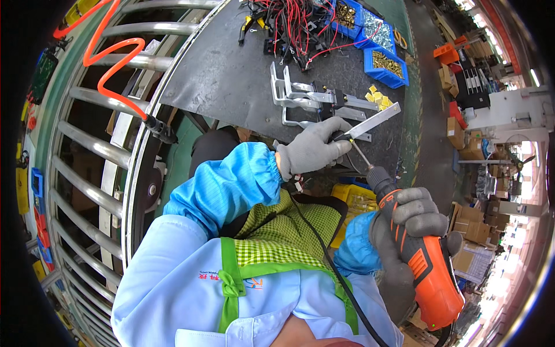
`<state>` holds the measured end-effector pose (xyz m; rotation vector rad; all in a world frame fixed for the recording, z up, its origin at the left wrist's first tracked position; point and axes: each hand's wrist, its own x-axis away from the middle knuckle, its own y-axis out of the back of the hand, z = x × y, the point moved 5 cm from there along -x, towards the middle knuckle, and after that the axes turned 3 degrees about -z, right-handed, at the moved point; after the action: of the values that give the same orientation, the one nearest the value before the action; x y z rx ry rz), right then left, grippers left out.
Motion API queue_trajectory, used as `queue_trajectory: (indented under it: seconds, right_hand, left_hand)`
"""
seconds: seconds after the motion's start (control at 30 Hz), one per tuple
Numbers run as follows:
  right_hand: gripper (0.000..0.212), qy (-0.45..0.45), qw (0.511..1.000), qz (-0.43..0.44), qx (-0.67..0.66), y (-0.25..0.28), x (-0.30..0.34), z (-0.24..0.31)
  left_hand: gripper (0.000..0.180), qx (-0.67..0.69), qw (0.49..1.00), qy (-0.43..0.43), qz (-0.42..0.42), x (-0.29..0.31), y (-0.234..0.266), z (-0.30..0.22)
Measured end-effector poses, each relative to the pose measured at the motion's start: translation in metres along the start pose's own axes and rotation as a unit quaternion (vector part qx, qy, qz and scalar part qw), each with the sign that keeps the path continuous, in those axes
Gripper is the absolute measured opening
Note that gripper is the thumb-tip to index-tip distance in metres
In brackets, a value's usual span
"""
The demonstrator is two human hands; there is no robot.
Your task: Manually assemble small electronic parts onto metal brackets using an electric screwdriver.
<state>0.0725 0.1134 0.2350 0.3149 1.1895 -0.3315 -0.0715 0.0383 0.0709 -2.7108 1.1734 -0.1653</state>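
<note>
My left hand [317, 146], in a grey glove, is closed round the near end of a flat metal strip [378, 119] that slants up and right over the bench edge. A small black part shows at its fingertips. My right hand [417, 213], also gloved, grips an orange and black power drill [433, 283]. The drill's long thin bit [361, 155] points at a small brass-coloured screw by my left fingers; whether it is seated in the screw head I cannot tell. Just beyond my left hand lie several bent metal brackets [296, 97] with black parts on them.
Yellow small pieces [378, 97] lie beside the brackets. Blue bins [388, 80] with brass and silver hardware stand at the far right, near a tangle of red and black wires [295, 26]. A metal roller conveyor [95, 144] and coiled orange hose [118, 91] are left.
</note>
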Motion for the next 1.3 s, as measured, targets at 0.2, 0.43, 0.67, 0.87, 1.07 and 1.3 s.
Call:
queue_trajectory:
  seconds: [0.2, 0.43, 0.67, 0.87, 1.07, 1.3]
  right_hand:
    - [0.074, 0.017, 0.995, -0.075, -0.057, -0.003, -0.001, -0.015]
    - [0.076, 0.034, 0.998, -0.019, -0.052, -0.006, -0.007, -0.022]
    - [0.077, 0.014, 0.999, 0.014, -0.045, -0.006, -0.005, -0.025]
    - [0.077, 0.016, 0.998, 0.010, -0.055, -0.009, -0.002, -0.026]
    - [0.054, -0.081, 0.997, 0.002, -0.016, -0.017, -0.003, -0.023]
    - [0.021, -0.122, 0.989, 0.038, 0.079, 0.040, -0.028, 0.023]
  left_hand:
    - [0.025, -0.064, 0.996, -0.053, -0.039, 0.001, -0.003, 0.001]
    - [0.035, -0.055, 0.998, -0.003, -0.006, 0.003, -0.011, 0.007]
    - [0.035, -0.057, 0.998, 0.029, 0.009, 0.007, -0.012, 0.004]
    - [0.032, -0.005, 0.999, 0.039, -0.017, 0.009, -0.014, 0.007]
    - [0.035, -0.072, 0.997, 0.028, -0.004, -0.002, -0.018, 0.022]
    - [0.047, -0.206, 0.964, -0.165, -0.003, -0.008, -0.004, -0.027]
